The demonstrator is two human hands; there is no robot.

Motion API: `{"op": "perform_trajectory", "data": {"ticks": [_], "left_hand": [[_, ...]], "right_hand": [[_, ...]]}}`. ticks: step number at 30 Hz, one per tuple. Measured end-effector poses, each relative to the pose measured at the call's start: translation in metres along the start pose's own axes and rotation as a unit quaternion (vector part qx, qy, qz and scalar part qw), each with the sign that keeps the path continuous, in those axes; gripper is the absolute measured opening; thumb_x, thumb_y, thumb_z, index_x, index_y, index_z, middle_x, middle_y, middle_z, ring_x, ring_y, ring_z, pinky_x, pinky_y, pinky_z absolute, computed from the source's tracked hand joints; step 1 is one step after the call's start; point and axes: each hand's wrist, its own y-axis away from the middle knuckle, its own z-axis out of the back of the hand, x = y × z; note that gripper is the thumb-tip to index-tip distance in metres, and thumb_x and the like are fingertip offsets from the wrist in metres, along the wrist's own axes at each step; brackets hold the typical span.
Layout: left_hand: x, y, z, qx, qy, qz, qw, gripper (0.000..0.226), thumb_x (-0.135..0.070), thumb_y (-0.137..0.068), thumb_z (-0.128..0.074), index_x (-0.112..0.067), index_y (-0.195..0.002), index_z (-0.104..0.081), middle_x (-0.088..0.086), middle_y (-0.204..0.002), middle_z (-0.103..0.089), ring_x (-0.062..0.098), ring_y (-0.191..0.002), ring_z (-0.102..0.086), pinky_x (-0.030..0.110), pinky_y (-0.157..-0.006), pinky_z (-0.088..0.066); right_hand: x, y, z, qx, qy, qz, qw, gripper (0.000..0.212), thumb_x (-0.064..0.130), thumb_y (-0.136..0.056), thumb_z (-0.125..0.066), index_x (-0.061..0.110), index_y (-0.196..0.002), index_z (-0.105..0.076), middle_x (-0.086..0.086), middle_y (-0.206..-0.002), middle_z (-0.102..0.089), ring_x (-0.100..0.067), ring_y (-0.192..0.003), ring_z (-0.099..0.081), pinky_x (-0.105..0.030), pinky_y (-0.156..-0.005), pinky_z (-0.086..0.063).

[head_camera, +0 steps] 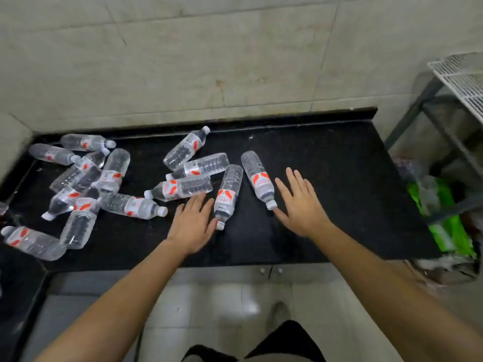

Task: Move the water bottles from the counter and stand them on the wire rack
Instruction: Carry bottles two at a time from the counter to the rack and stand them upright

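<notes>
Several clear water bottles with red-and-white labels lie on their sides on the black counter (326, 178). One bottle (228, 193) lies just right of my left hand (192, 224), whose straight fingers hover by its neck. Another bottle (257, 177) lies just left of my right hand (300, 205), which is spread flat, its thumb near the cap. Neither hand holds anything. More bottles form a heap (86, 184) at the counter's left. The white wire rack (462, 79) stands at the far right, only its corner visible, with no bottles on the part I can see.
A tiled wall runs behind the counter. Right of the counter, under the rack's grey frame (423, 100), lie green and clear plastic bags (444, 220). Below the counter's front edge are cupboard doors with small knobs (270, 270) and a tiled floor.
</notes>
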Motion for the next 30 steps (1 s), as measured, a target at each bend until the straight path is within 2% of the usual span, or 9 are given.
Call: {"op": "perform_trajectory", "data": {"ticks": [4,8,12,15,18,23,25,28,30], "left_hand": [[-0.016,-0.025,-0.018,0.057,0.039,0.023,0.997,0.070,-0.049,-0.102,-0.040,-0.021,-0.161,-0.015,0.009,-0.168,-0.014,0.026,-0.155,-0.014,0.046,-0.121,-0.021],[-0.018,-0.051,-0.045,0.096,0.109,0.062,0.987,0.085,-0.051,-0.097,-0.053,-0.022,-0.162,-0.007,0.010,-0.167,-0.015,0.029,-0.152,-0.020,0.048,-0.118,-0.031],[-0.020,-0.062,-0.073,0.138,0.268,0.136,0.944,0.097,-0.042,-0.093,-0.064,-0.029,-0.160,0.006,0.010,-0.165,-0.014,0.032,-0.146,-0.033,0.052,-0.108,-0.043],[-0.018,-0.058,-0.089,0.104,0.278,0.127,0.946,0.097,-0.031,-0.095,-0.064,-0.032,-0.159,0.010,0.014,-0.150,-0.034,0.034,-0.132,-0.045,0.049,-0.099,-0.049],[-0.009,-0.059,-0.094,0.099,0.316,0.128,0.935,0.091,-0.023,-0.098,-0.060,-0.035,-0.159,0.006,0.013,-0.142,-0.037,0.037,-0.108,-0.061,0.047,-0.083,-0.054],[0.009,-0.058,-0.087,0.085,0.365,0.116,0.920,0.089,-0.017,-0.096,-0.065,-0.037,-0.159,-0.005,0.015,-0.134,-0.047,0.037,-0.111,-0.060,0.045,-0.093,-0.048],[0.020,-0.056,-0.077,0.056,0.374,0.107,0.920,0.085,-0.016,-0.096,-0.064,-0.036,-0.160,-0.012,0.013,-0.129,-0.054,0.033,-0.111,-0.060,0.042,-0.093,-0.047],[0.036,-0.058,-0.056,-0.029,0.392,0.096,0.914,0.067,-0.011,-0.096,-0.063,-0.026,-0.155,-0.035,0.008,-0.129,-0.063,0.028,-0.114,-0.061,0.035,-0.093,-0.045],[0.047,-0.072,-0.037,-0.081,0.397,0.092,0.910,0.053,-0.010,-0.095,-0.064,-0.019,-0.146,-0.051,0.009,-0.131,-0.066,0.030,-0.117,-0.061,0.035,-0.096,-0.045]], "right_hand": [[0.002,-0.023,-0.029,0.092,-0.074,-0.044,0.992,0.082,0.051,-0.101,-0.046,0.013,-0.162,-0.007,-0.019,-0.169,0.002,-0.036,-0.156,-0.008,-0.048,-0.124,-0.022],[0.013,-0.042,-0.052,0.144,-0.176,-0.111,0.968,0.085,0.048,-0.100,-0.052,0.014,-0.161,-0.004,-0.017,-0.168,-0.012,-0.033,-0.153,-0.021,-0.047,-0.119,-0.029],[0.031,-0.051,-0.072,0.153,-0.297,-0.194,0.922,0.090,0.042,-0.099,-0.058,0.021,-0.162,0.003,-0.012,-0.162,-0.028,-0.031,-0.145,-0.034,-0.047,-0.111,-0.039],[0.051,-0.050,-0.084,0.125,-0.293,-0.238,0.918,0.092,0.037,-0.100,-0.058,0.023,-0.161,0.009,-0.013,-0.158,-0.032,-0.033,-0.138,-0.040,-0.047,-0.108,-0.043],[0.063,-0.052,-0.092,0.055,-0.291,-0.292,0.909,0.082,0.025,-0.103,-0.055,0.022,-0.162,0.002,-0.013,-0.152,-0.041,-0.033,-0.135,-0.045,-0.044,-0.106,-0.043],[0.058,-0.059,-0.079,0.034,-0.406,-0.367,0.836,0.081,0.011,-0.101,-0.056,0.028,-0.162,-0.005,-0.013,-0.149,-0.050,-0.034,-0.130,-0.055,-0.041,-0.105,-0.044],[0.057,-0.059,-0.068,0.029,-0.411,-0.359,0.837,0.077,0.011,-0.101,-0.056,0.028,-0.161,-0.012,-0.013,-0.146,-0.051,-0.032,-0.128,-0.055,-0.041,-0.105,-0.044],[0.054,-0.063,-0.049,0.010,-0.418,-0.345,0.840,0.065,0.014,-0.101,-0.054,0.020,-0.158,-0.022,-0.015,-0.144,-0.051,-0.033,-0.127,-0.055,-0.042,-0.104,-0.046],[0.050,-0.072,-0.033,-0.013,-0.397,-0.327,0.858,0.050,0.016,-0.104,-0.050,0.011,-0.151,-0.034,-0.018,-0.142,-0.051,-0.034,-0.125,-0.054,-0.034,-0.098,-0.044]]}}
